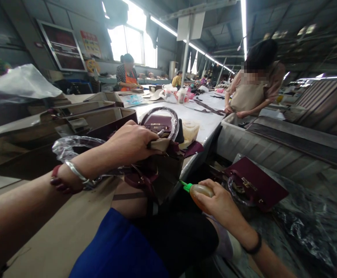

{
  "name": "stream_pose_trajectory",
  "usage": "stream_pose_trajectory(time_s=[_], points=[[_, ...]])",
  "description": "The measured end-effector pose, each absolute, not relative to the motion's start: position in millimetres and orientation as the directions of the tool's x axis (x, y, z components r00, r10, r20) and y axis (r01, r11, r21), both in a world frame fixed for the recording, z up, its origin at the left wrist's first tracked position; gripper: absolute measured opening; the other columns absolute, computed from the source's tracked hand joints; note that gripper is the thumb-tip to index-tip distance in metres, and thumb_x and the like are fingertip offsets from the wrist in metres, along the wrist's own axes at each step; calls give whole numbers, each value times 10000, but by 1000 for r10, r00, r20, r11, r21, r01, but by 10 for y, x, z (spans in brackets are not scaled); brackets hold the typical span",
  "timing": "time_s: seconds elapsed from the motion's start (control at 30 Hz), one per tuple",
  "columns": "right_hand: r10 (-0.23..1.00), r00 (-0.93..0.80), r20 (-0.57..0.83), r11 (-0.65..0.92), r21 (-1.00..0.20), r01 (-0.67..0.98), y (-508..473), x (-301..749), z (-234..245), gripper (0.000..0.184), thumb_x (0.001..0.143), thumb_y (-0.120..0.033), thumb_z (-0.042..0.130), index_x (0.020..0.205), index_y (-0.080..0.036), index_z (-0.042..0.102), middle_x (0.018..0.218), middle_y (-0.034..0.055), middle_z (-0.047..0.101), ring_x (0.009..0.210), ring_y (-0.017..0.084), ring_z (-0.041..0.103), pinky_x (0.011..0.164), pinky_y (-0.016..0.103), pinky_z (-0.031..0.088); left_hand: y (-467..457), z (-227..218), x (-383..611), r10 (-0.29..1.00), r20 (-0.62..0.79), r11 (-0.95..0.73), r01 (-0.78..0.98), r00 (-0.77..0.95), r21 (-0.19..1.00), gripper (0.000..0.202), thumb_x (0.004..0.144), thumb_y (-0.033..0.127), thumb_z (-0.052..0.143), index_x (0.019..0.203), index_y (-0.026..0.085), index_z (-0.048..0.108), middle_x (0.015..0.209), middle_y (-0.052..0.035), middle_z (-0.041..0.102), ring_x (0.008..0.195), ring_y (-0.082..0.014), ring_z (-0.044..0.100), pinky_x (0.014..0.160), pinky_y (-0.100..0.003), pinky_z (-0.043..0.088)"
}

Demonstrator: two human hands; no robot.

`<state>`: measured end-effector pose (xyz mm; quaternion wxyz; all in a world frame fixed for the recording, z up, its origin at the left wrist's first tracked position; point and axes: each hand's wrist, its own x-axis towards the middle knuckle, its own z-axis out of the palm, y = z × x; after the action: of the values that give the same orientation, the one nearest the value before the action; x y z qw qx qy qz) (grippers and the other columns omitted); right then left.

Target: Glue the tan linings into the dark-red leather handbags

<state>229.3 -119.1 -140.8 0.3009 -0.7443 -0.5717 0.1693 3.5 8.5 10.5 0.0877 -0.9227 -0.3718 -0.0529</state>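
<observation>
My left hand (130, 143) is closed over the top edge of a maroon handbag (157, 173) that stands at the edge of the worktable (70, 227), its handle wrapped in clear plastic. My right hand (217, 200) is lower and to the right, closed round a small squeeze bottle (199, 190) with a green nozzle that points left toward the bag. A silver bangle and a dark red bracelet sit on my left wrist.
A second maroon handbag (256, 185) lies on plastic sheeting at the right. Another wrapped bag (159, 123) stands behind the held one. Open cardboard boxes (70, 123) line the left. A person (255, 85) works across the long white table; others sit farther back.
</observation>
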Motion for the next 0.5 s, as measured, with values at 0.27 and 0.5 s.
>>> stream_pose_trajectory(time_s=[0.27,0.5], points=[[952,297,66,-175,-681,711,-1157,2314,-1422,275,692,-393,553,889,-222,640,884,36,650,828,217,602,783,326,432,-40,92,-44,629,183,-755,650,756,-89,195,828,254,530,900,244,711,762,-23,705,716,-163,629,735,-305,344],[961,277,9,-190,-708,680,-1124,2313,-1458,248,678,-394,557,834,-217,635,803,26,651,764,204,612,697,293,448,-108,39,-171,616,194,-772,634,764,-47,227,833,245,550,999,319,685,870,37,721,799,-140,650,780,-291,345]])
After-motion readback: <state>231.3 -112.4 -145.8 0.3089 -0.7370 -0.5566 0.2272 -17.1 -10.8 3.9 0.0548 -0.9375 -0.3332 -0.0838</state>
